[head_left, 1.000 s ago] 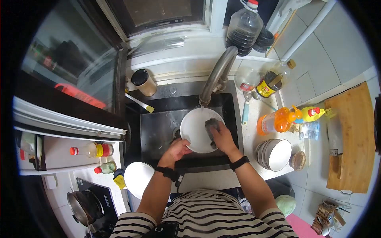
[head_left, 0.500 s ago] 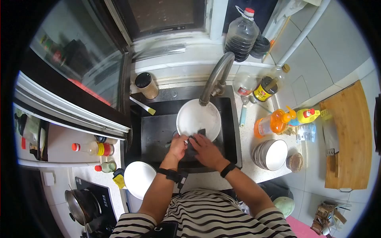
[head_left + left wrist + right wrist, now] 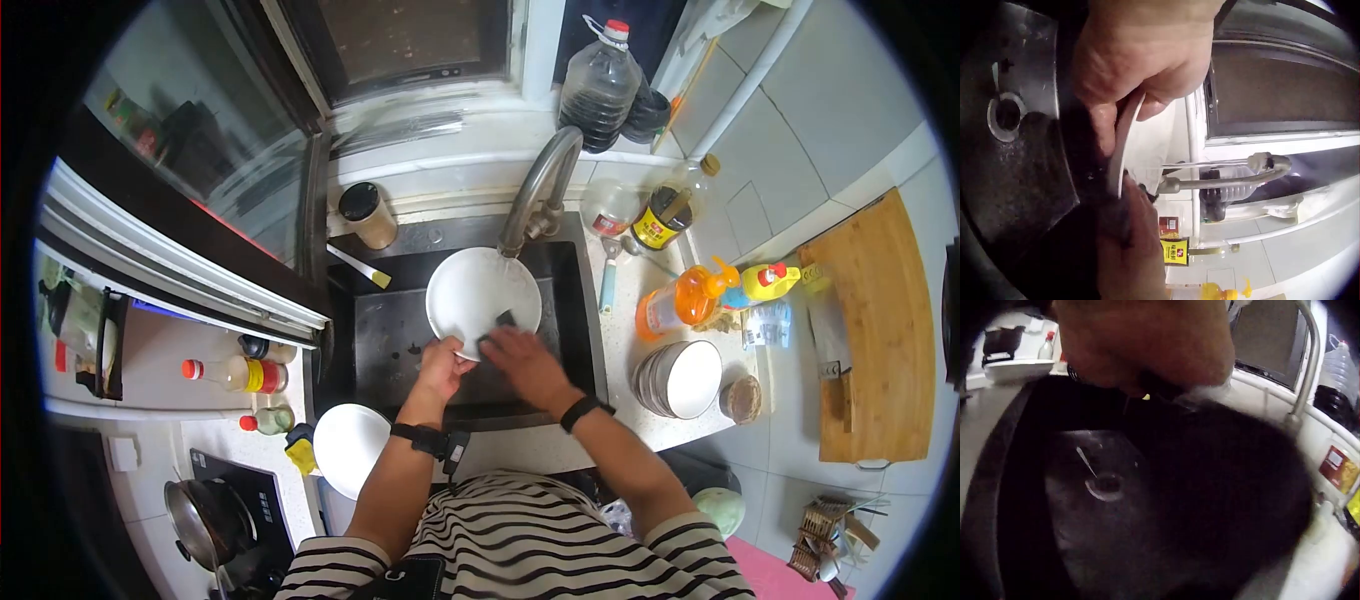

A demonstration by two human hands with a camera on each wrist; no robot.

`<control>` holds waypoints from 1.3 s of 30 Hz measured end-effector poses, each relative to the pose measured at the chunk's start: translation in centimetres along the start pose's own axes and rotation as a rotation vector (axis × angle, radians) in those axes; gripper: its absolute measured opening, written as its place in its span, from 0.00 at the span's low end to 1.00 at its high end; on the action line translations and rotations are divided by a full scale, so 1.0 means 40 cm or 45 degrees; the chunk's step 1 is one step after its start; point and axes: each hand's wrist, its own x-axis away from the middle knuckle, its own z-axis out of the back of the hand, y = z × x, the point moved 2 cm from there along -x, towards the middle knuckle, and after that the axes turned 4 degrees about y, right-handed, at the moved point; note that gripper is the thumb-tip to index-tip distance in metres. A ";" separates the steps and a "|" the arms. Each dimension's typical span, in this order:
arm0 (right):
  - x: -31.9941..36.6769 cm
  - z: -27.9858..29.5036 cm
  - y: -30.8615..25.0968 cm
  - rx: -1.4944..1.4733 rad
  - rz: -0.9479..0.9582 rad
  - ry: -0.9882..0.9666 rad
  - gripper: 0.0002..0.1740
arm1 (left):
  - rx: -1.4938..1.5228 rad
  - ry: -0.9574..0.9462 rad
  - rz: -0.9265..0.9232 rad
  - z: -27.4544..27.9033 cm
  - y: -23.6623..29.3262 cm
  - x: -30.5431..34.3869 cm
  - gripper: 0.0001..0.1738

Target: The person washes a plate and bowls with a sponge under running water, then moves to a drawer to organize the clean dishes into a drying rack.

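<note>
Over the sink, my left hand (image 3: 441,371) pinches the near-left rim of a white plate (image 3: 478,290), thumb on the upper face and fingers beneath. The plate's edge shows between thumb and fingers of that hand (image 3: 1141,62) in the left wrist view. My right hand (image 3: 527,362), slightly blurred, holds a dark grey cloth (image 3: 506,318) against the plate's near-right edge. Most of the cloth is hidden by the hand. A thin stream of water falls from the faucet (image 3: 1262,162) onto the plate.
Around the plate is the dark sink (image 3: 390,335), with a brush (image 3: 360,265) across its left rim. Stacked bowls (image 3: 690,380) and an orange pump bottle (image 3: 688,300) stand on the right counter. Another white plate (image 3: 350,450) lies by my left forearm.
My right hand has moved with the cloth from the plate's right side to its near edge, then slightly right. The plate has shifted left, still in my left hand.
</note>
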 end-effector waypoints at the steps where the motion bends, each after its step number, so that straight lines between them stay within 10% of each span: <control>1: 0.004 0.026 0.040 0.071 -0.025 -0.040 0.29 | 0.036 -0.003 -0.022 -0.015 0.024 0.037 0.18; 11: -0.031 0.015 -0.078 -0.409 -0.085 0.022 0.38 | -0.025 -0.083 -0.081 0.019 0.014 -0.035 0.20; 14: 0.000 0.021 0.043 -0.029 0.032 -0.038 0.39 | -0.026 -0.116 -0.032 0.024 0.048 0.015 0.21; 19: -0.017 0.064 0.051 0.031 0.064 0.103 0.22 | 0.027 -0.172 0.045 -0.004 0.100 0.056 0.24; 39: -0.043 0.009 -0.113 -0.205 -0.064 0.227 0.27 | 0.211 -0.072 -0.030 -0.034 0.026 0.075 0.16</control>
